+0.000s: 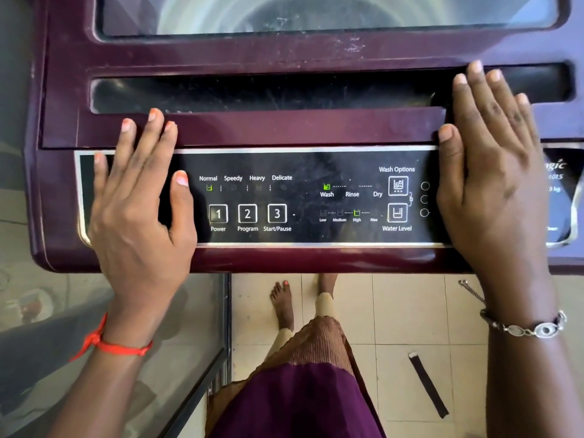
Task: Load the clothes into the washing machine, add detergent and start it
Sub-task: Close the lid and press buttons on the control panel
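We see both hands flat, fingers [159,131] spread and straight, clamped on nothing. Left hand [139,210] lies over the left end of the black glossy control panel [316,200], fingertips reaching onto the maroon lid edge. Right hand [493,172] covers the panel's right end, its fingers [474,83] up on the dark recessed handle slot [252,93] of the lid.

The maroon top-loading washing machine [284,260] fills the upper frame, front edge toward us, long axis of the panel running left-right. Lid is down; through its glass window [316,14] we see the drum, contents unclear. Lit green: Normal, Wash, High water level. The white-outlined Start/Pause button [277,214] sits uncovered between the hands, beside Power and Program.

Red thread band [110,346] on the left wrist, silver chain bracelet [524,327] on the right.

Below: cream tiled floor [404,311], bare feet, purple and brown garment. A black flat strip [428,385] lies on the tiles at right. A grey glass-fronted surface [94,358] stands at left, just beside the machine.
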A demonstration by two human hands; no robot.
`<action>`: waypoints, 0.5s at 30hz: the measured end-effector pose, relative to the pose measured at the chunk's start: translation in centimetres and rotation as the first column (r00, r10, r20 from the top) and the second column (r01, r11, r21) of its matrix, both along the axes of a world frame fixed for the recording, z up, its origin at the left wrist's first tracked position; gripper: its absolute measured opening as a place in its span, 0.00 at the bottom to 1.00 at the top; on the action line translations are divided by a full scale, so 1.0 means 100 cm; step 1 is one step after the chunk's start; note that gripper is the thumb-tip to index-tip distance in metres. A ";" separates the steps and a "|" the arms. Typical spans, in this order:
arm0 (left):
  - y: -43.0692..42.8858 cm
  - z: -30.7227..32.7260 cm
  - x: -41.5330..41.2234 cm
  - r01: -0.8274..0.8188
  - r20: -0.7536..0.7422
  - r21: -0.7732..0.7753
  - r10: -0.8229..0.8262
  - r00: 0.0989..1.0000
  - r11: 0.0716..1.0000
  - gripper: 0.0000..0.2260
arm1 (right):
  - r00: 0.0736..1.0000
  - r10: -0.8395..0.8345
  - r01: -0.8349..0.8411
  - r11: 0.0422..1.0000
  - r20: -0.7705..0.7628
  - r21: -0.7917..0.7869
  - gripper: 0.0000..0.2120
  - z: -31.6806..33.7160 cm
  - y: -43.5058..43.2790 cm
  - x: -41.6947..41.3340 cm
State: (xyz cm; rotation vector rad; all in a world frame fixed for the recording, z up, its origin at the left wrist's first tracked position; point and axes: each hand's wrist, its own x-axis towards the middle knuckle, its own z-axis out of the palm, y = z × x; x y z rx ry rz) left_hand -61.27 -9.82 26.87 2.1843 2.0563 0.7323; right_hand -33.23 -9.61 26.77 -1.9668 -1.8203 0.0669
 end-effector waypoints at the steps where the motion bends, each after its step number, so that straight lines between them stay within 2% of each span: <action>1: 0.000 0.000 0.000 0.001 0.004 0.002 -0.001 1.000 1.000 0.18 | 1.000 0.007 -0.007 1.000 -0.004 0.004 0.21 0.000 -0.002 -0.001; 15: -0.001 -0.002 -0.001 0.016 0.071 -0.004 -0.016 0.997 1.000 0.18 | 0.993 -0.020 0.030 0.996 -0.118 0.083 0.18 -0.002 -0.012 -0.006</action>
